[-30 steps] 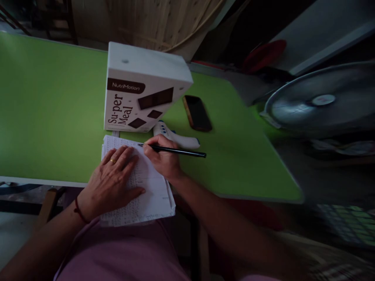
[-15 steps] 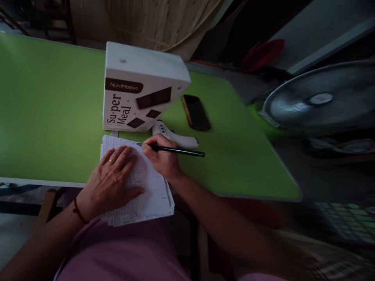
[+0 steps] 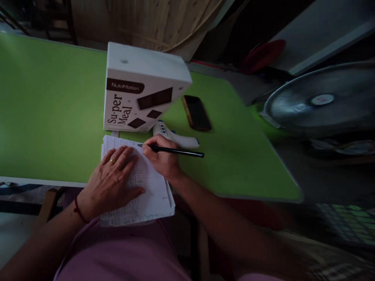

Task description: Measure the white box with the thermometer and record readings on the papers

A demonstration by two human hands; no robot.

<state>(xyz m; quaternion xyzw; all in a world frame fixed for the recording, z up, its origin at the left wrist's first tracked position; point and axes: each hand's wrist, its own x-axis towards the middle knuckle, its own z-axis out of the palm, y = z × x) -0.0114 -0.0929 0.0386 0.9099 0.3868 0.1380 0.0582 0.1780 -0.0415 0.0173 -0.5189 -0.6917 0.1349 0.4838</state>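
Observation:
A notebook with handwriting on its pages lies at the near edge of the green table, partly overhanging it. Flat on the page rests my left hand, fingers stretched out and thumb apart; it hides part of the writing. My right hand pinches a black pen, whose tip meets the upper part of the page. Just beyond the right hand lies a white infrared thermometer with blue parts.
A white NutriMotion box stands on the green table behind the notebook. A smartphone lies to its right. Past the table's right end is a large round metal lid or tray. A red round object is farther back.
The hands, pen and notebook keep nearly the same places. The whole view has shifted very slightly, and the pen's angle differs a little.

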